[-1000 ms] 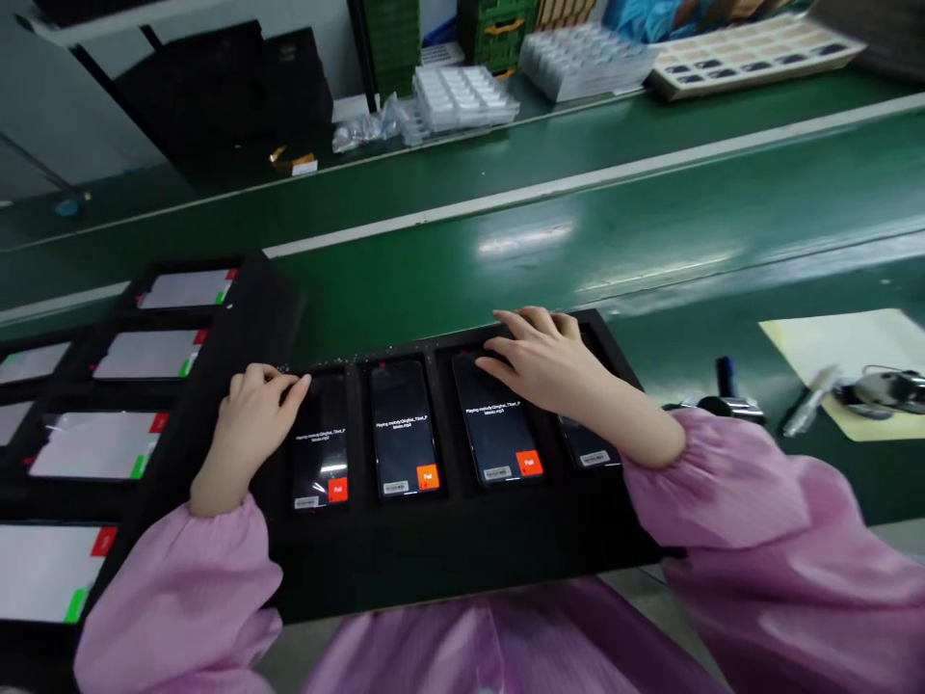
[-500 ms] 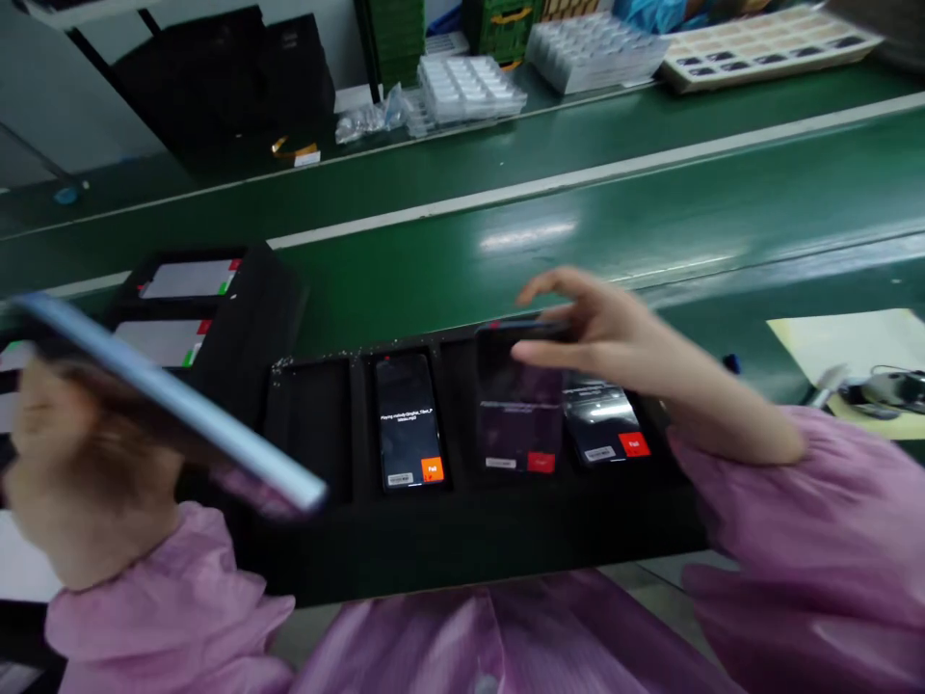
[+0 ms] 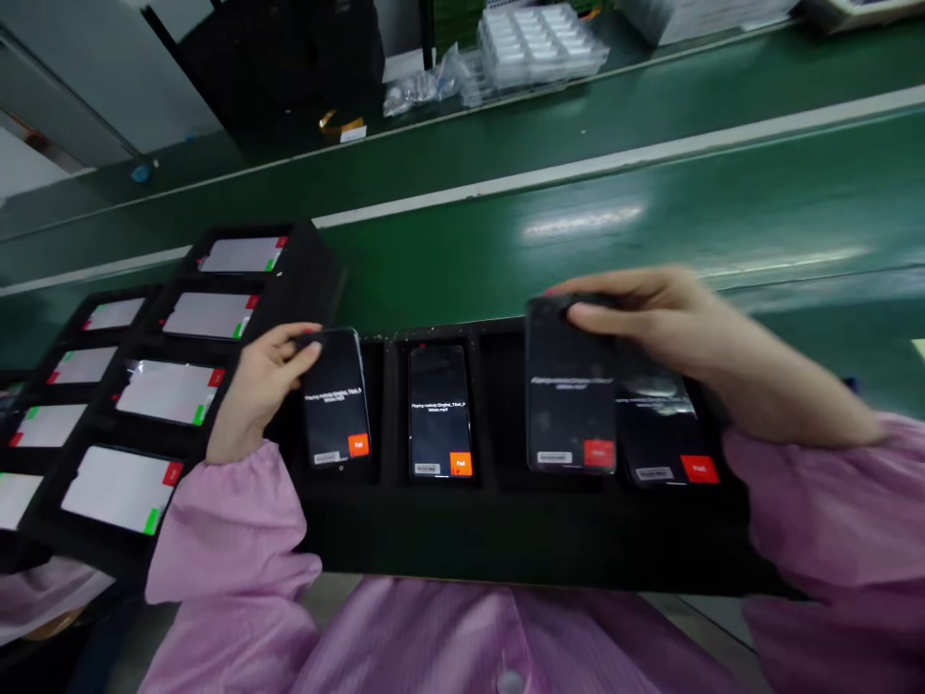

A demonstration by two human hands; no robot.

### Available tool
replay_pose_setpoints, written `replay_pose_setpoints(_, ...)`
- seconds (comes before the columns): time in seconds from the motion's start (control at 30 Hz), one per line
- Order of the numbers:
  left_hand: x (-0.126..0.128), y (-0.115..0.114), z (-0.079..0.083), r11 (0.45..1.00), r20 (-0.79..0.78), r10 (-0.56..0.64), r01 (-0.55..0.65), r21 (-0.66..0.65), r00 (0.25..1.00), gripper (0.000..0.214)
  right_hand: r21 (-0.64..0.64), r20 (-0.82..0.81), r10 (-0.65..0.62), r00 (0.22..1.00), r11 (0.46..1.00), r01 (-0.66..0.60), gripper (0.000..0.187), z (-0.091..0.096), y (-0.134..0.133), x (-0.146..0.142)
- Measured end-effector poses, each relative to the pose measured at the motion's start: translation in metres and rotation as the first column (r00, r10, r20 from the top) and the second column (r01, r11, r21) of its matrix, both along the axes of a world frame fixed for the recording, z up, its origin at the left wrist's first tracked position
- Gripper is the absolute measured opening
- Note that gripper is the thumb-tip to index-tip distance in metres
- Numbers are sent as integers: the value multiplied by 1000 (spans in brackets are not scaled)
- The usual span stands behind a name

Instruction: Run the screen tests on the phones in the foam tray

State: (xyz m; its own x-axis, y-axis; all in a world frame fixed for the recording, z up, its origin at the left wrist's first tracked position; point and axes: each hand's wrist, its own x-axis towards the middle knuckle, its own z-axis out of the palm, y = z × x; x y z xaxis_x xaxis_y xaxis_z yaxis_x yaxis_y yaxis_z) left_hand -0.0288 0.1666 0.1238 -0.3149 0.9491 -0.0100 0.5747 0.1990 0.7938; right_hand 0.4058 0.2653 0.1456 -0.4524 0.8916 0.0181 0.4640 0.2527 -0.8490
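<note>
A black foam tray (image 3: 506, 540) lies in front of me with dark-screened phones in its slots. My left hand (image 3: 252, 390) grips the top edge of the leftmost phone (image 3: 333, 400), tilted up over its slot. My right hand (image 3: 679, 323) holds the top of the third phone (image 3: 570, 390), lifted clear of the tray. A second phone (image 3: 439, 410) lies flat between them, and a fourth phone (image 3: 665, 434) lies at the right, partly under my right hand. Each screen shows white text and an orange or red button.
A second black tray (image 3: 289, 289) on the left holds several phones with bright white screens and red and green corners. Behind runs a green conveyor belt (image 3: 578, 222) with a white stripe. Stacked clear plastic trays (image 3: 539, 43) and a black box stand on the far bench.
The view shifted right. My left hand swung a phone far to the left and has brought it back over the leftmost slot. My right hand has lifted the third phone out of its slot.
</note>
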Motion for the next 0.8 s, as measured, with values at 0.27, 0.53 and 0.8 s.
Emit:
replay_pose_setpoints(0.27,58,5,20,988,-471,-152,134,-72,869,35,317,279,103,955,929,-192,49,-37,17,7)
replay_pose_setpoints(0.53,130,26,-14,977,-443,-210,178,-114,872,36,414,469,-156,869,908,-60,84,-60,23,85)
replay_pose_setpoints(0.8,119,5,27,974,-6,-228,228,5,974,47,80,267,77,961,992,-102,72,-15,18,99)
